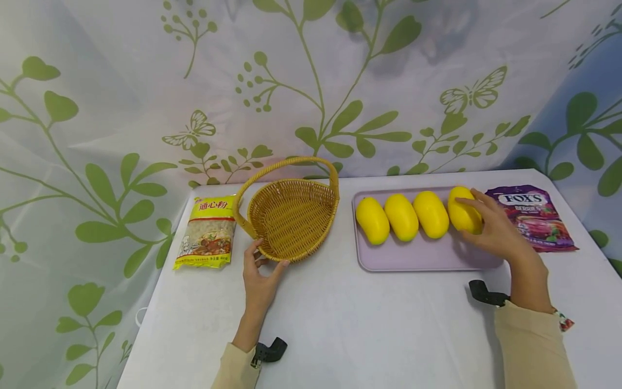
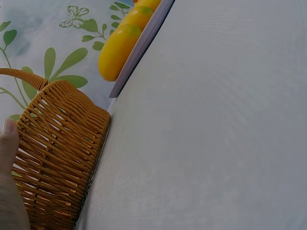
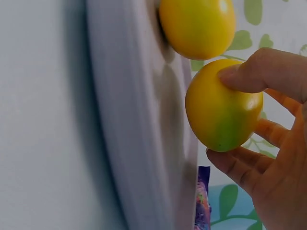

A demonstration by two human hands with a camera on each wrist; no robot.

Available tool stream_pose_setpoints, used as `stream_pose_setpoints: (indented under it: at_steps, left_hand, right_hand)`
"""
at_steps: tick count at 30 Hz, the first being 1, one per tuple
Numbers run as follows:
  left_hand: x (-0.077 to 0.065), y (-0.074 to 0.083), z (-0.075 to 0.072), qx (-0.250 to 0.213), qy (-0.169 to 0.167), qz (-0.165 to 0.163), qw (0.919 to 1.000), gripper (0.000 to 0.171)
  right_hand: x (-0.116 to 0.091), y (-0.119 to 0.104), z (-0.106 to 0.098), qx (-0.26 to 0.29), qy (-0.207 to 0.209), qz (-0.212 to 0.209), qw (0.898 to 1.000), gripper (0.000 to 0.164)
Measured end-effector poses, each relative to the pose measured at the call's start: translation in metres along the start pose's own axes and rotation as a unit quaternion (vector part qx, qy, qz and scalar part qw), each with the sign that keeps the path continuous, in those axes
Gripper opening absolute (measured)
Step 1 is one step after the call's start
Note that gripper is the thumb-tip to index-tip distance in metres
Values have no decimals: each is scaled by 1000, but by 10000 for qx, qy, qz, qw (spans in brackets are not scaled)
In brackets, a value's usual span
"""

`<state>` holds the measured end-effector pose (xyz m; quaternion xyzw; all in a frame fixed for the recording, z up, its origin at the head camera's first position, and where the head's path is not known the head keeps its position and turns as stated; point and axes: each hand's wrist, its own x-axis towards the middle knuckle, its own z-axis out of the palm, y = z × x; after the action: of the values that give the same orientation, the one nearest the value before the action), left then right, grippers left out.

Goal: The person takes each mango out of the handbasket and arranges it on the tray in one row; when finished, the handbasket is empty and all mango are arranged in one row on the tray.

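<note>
My left hand [image 1: 261, 283] holds the near rim of a brown wicker basket [image 1: 291, 221] with an arched handle; nothing lies inside it. In the left wrist view the thumb [image 2: 7, 143] presses against the woven side. With thumb and fingers on opposite sides, my right hand [image 1: 498, 232] grips the rightmost yellow mango [image 1: 460, 213]. The right wrist view shows this mango [image 3: 223, 115] with a green patch, close over the lilac tray [image 1: 413, 259]. Three more mangoes [image 1: 400, 217] lie side by side on the tray, left of the held one.
A yellow bag of macaroni [image 1: 209, 232] lies left of the basket. Right of the tray is a purple Fox's candy bag [image 1: 536, 219], partly behind my right hand. A leaf-patterned curtain [image 1: 272, 119] hangs along the back of the white table [image 1: 379, 324].
</note>
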<state>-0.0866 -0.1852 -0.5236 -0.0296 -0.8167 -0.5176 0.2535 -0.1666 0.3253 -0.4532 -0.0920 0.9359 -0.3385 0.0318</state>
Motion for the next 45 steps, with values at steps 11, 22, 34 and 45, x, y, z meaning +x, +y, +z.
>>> stream_pose_setpoints:
  at_steps: [11, 22, 34, 45]
  left_hand:
    - [4, 36, -4, -115, 24, 159, 9998, 74]
    - [4, 39, -5, -100, -21, 109, 9999, 72]
    - [6, 39, -5, -124, -17, 114, 9999, 73]
    - [4, 39, -5, -158, -8, 93, 9998, 72]
  right_hand:
    - [1, 4, 5, 46, -273, -11, 9996, 73]
    - [1, 2, 3, 105, -264, -13, 9996, 76]
    - [2, 1, 5, 34, -211, 105, 9997, 78]
    - [-1, -2, 2, -78, -135, 79, 9998, 80]
